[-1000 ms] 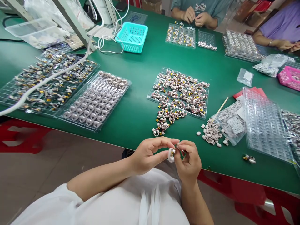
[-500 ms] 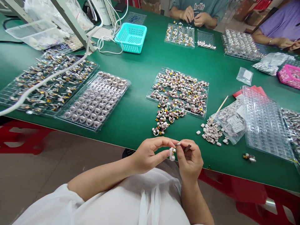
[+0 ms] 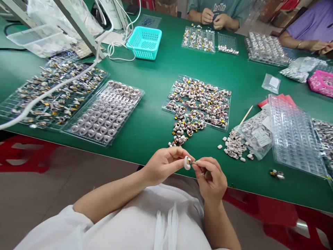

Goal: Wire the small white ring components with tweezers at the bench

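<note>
My left hand (image 3: 163,165) pinches a small white C-shaped earbud (image 3: 187,163) between thumb and fingertips, just off the table's front edge. My right hand (image 3: 212,178) is closed beside it, with thumb and forefinger meeting at the earbud's open side. A tiny dark piece shows at those fingertips, too small to name. Beyond my hands lies a loose heap of similar earbud parts (image 3: 182,130) with yellow tabs, spilling from a full clear tray (image 3: 164,107). To the right is a pile of small pale shells (image 3: 235,146) beside a plastic bag of them (image 3: 256,133).
A tray of round parts (image 3: 101,114) and a tray of assorted parts (image 3: 52,92) lie left, under a white cable (image 3: 59,83). A turquoise basket (image 3: 144,41) stands farther back. Clear trays (image 3: 296,135) lie right. Across the table two people handle small parts.
Both hands have shifted slightly left and up with the earbud, which has turned a little. A dark flat piece seen in my right hand before is now mostly hidden.
</note>
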### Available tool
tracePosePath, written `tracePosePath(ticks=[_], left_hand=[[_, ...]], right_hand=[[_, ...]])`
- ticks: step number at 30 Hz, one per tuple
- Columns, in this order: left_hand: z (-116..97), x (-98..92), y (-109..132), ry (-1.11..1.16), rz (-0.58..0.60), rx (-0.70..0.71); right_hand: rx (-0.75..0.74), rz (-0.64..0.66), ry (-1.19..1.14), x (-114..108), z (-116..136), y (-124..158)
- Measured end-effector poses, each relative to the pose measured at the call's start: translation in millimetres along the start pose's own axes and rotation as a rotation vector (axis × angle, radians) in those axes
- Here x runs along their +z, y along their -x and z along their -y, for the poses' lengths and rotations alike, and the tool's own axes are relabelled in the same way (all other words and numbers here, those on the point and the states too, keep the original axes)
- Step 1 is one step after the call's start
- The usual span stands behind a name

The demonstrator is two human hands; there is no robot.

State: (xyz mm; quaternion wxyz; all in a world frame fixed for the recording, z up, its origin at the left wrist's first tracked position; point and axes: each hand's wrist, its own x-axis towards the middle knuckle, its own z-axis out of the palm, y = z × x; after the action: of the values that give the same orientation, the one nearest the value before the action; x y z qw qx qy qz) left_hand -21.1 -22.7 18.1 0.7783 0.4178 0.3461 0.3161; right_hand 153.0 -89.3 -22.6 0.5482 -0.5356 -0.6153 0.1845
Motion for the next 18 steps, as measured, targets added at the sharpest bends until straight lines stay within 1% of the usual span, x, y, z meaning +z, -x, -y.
tracePosePath(ticks=[3,6,10,13,18], left_hand=[[1.4,-0.2,-2.5,0.027,-0.014,0.011],[5.7,0.5,-5.3,0.056,-0.034,0.022],[11.0,2.0,-6.9,0.055,-0.038,0.044],[13.5,1.5,-6.4,0.018,-0.058,0.066],[18.2,-1.9,-6.0,-0.082,-0.097,0.096]], right_hand=[[0.181,-0.015,-0.215,2.7,1.4,1.6],[0.273,-0.016,-0.426,6.8,0.5,3.0],[0.328,-0.016,-0.563,13.1,0.2,4.1],[0.343,-0.035,-0.590,15.7,0.9,3.9],[0.326,-0.068,-0.597,18.1,1.2,2.3]])
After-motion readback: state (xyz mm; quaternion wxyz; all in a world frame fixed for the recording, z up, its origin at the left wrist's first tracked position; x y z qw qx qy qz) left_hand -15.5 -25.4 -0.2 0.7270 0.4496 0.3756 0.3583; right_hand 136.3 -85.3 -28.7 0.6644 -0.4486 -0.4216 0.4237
